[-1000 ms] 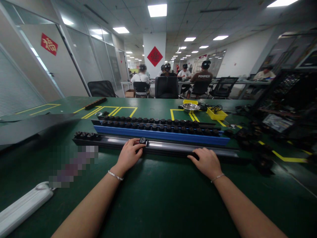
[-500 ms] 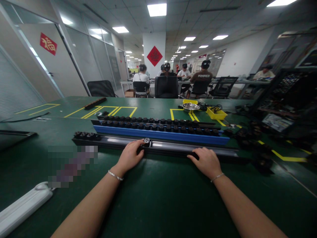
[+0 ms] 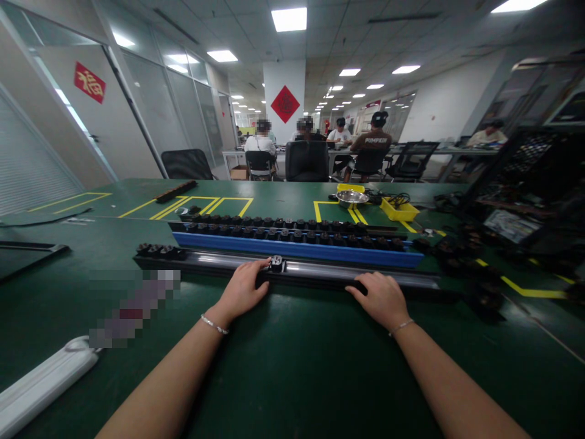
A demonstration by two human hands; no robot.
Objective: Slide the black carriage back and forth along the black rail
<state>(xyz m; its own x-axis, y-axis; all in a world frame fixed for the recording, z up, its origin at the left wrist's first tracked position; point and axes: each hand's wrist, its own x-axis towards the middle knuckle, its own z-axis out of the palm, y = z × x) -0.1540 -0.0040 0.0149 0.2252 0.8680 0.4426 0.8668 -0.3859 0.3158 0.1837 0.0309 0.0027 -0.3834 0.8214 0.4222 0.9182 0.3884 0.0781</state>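
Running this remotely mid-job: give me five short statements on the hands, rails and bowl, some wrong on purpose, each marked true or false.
1. The left hand is at the left side of the lone black block on the front rail. True.
2. The right hand is on the front rail. True.
3. The right hand is nearer the lone black block than the left hand is. False: the left hand is nearer.
4. A row of black blocks runs along the blue rail. True.
5. The metal bowl stands nearer the camera than the blue rail. False: it stands beyond that rail.
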